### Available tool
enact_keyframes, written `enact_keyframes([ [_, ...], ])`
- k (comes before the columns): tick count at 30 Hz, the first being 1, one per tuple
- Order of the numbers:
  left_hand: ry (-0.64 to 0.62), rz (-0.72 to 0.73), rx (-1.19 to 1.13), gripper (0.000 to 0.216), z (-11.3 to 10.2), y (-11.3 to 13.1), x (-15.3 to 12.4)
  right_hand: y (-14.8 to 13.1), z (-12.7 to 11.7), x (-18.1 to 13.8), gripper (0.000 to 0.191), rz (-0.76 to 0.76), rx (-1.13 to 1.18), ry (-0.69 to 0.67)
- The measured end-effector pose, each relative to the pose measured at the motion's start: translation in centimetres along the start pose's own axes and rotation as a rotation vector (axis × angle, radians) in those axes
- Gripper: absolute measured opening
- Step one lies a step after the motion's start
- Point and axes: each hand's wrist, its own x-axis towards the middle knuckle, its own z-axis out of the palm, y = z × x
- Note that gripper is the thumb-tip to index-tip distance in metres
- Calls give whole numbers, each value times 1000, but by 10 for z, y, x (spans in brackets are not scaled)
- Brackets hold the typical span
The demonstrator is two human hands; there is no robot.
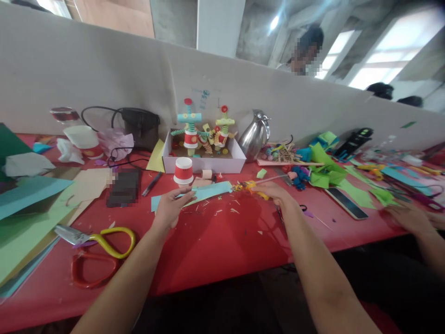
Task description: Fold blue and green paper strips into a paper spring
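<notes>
My left hand (170, 206) pinches a light blue paper strip (213, 189) by its left part, just above the table. My right hand (276, 192) is closed round what looks like a yellow hot glue gun (247, 186). Its tip points left, at the strip's right end; a pale stick runs out behind it, and a dark cord hangs below the hand. Contact between tip and paper is too blurred to make out. Behind the strip, a red and white paper cup (183, 171) stands upside down.
Large scissors (104, 241) lie at left beside stacked coloured paper (31, 222). At the back stand a white box (205, 164) with paper-cup figures and a steel jug (255, 134). A phone (347, 203) lies right, near another person's hand (406, 215). Paper scraps litter the red table.
</notes>
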Motion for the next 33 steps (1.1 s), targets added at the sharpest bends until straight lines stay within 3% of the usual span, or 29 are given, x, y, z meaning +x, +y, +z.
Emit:
enact_keyframes([
  [4, -5, 6, 3, 48, 1, 3, -1, -12, 8, -10, 39, -85, 19, 119],
  [9, -22, 28, 4, 46, 2, 4, -3, -13, 14, -25, 39, -42, -122, -159],
  [11, -31, 16, 6, 47, 2, 4, -4, -9, 12, -27, 36, -10, -162, -183],
  [16, -14, 19, 0, 47, 1, 3, -3, -1, -3, -23, 30, 33, -298, -4],
  [20, -23, 26, -5, 46, 0, 2, -1, 3, -5, -27, 26, -198, -674, 232],
  [23, -35, 24, 6, 46, 0, 2, -2, 10, 3, -39, 26, -371, -797, 330],
  [28, -48, 29, 29, 47, 1, 4, -3, 30, 16, -59, 30, -466, -868, 314],
  [33, -56, 36, 22, 45, 0, 3, -4, 34, 21, -79, 32, -399, -1149, 249],
])
